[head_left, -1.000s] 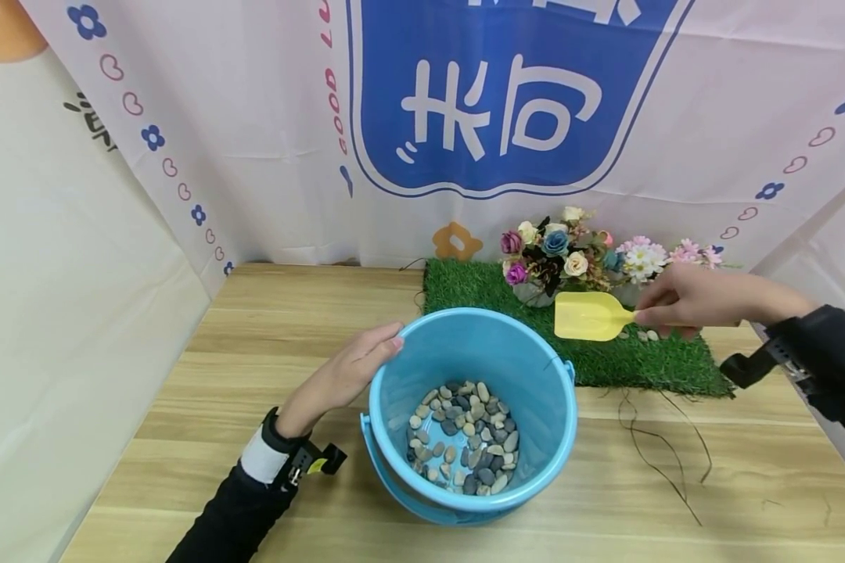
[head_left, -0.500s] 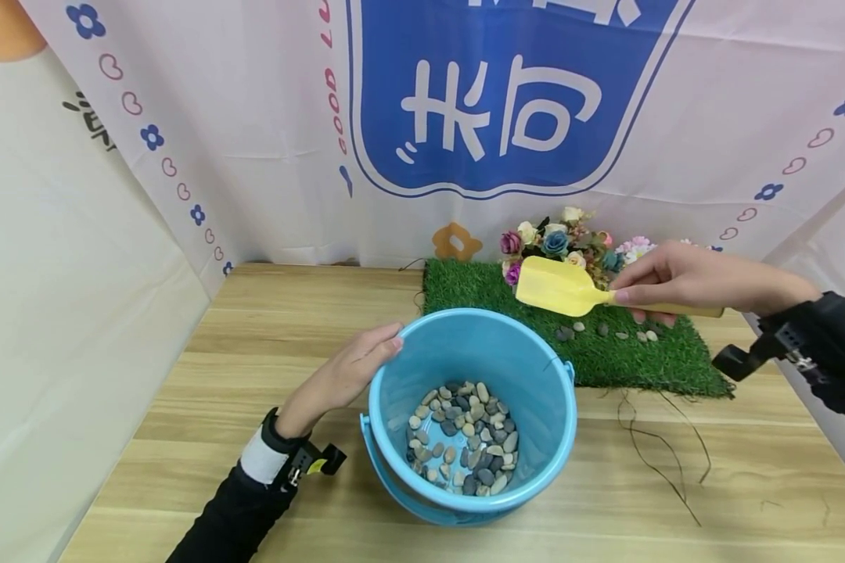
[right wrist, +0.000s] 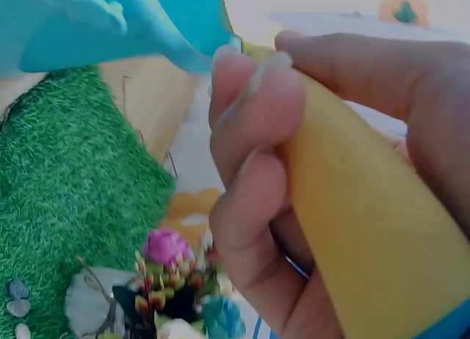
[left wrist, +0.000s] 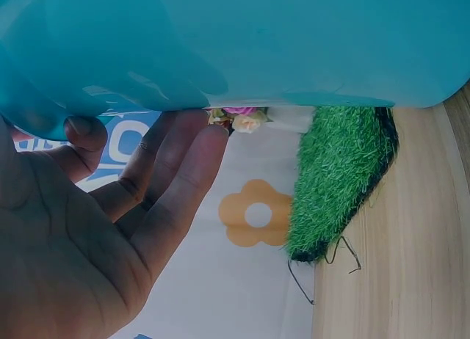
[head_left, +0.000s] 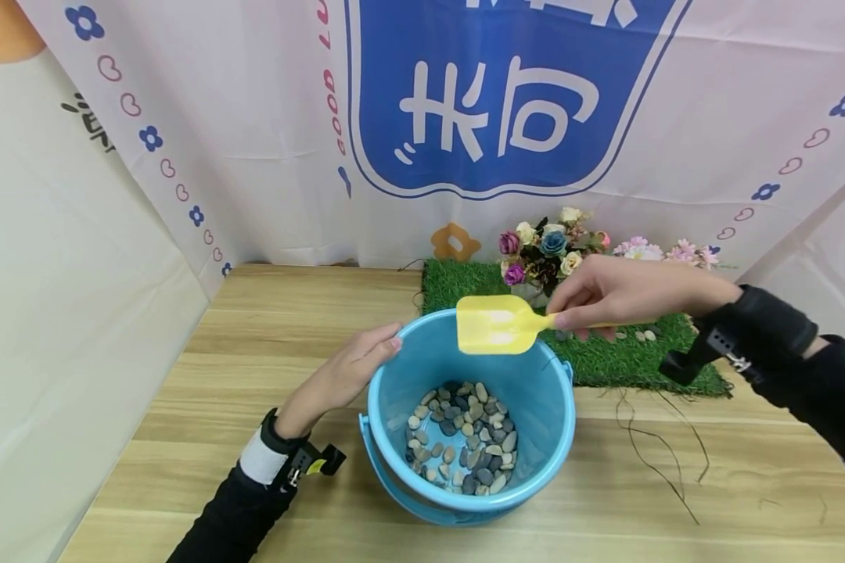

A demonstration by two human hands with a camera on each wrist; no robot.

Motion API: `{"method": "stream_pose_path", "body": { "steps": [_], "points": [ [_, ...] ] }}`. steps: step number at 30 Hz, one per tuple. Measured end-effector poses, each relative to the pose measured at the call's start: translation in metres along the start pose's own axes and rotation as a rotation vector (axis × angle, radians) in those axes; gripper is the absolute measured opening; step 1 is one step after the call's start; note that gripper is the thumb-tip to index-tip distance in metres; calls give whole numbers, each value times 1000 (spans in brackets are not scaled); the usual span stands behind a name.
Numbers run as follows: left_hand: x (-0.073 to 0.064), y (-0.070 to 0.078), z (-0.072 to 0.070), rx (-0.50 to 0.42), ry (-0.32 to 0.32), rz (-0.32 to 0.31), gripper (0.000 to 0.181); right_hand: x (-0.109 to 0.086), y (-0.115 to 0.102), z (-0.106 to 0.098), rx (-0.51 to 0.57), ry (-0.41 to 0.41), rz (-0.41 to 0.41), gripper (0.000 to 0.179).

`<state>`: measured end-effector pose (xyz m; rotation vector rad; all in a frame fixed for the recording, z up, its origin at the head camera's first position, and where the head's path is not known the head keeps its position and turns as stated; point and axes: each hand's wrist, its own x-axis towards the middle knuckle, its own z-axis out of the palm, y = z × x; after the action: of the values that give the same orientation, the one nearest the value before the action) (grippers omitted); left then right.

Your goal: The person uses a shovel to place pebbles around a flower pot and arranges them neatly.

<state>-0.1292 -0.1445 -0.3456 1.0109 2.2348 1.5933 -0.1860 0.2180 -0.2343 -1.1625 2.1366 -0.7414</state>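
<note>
My left hand holds the left rim of a light blue bucket, its fingers against the outer wall; in the left wrist view the bucket's side fills the top. Grey, black and cream pebbles lie across the bucket's bottom. My right hand grips the handle of a yellow toy shovel, fingers curled round it. The shovel's blade points left and overlaps the bucket's far rim and opening; no pebbles show on it. In the right wrist view the thick yellow handle fills much of the picture.
An artificial grass mat lies behind the bucket on the wooden table. On it stand flower pots with roses and pink-white daisies, plus a few loose pebbles. Thin dark strands lie front right. Printed cloth hangs behind.
My right hand has carried the shovel leftward, from above the grass mat to over the bucket's far rim. The left hand and the bucket stay where they were.
</note>
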Motion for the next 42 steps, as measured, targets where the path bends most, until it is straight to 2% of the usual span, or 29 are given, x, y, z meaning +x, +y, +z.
{"method": "stream_pose_path", "body": {
  "steps": [5,11,13,19,25,28,36,42],
  "points": [
    [2,-17,0,12,5,13,28,19,-14,9,-45,-48,6,17],
    [2,-21,0,1,3,30,31,38,-31,21,-165,-92,-5,10],
    [1,-21,0,2,5,28,32,46,-35,27,-218,-101,-16,13],
    [0,-12,-1,4,7,3,30,64,-42,43,-354,-120,26,33],
    [-1,12,-1,4,3,-8,29,83,-47,55,-500,-140,84,41],
    [-1,20,-1,18,0,-6,28,92,-50,61,-551,-168,116,42],
    [0,21,-1,31,-1,10,26,111,-54,73,-696,-229,157,45],
    [0,19,-1,35,-4,30,26,121,-57,78,-783,-245,157,33]
  ]
}}
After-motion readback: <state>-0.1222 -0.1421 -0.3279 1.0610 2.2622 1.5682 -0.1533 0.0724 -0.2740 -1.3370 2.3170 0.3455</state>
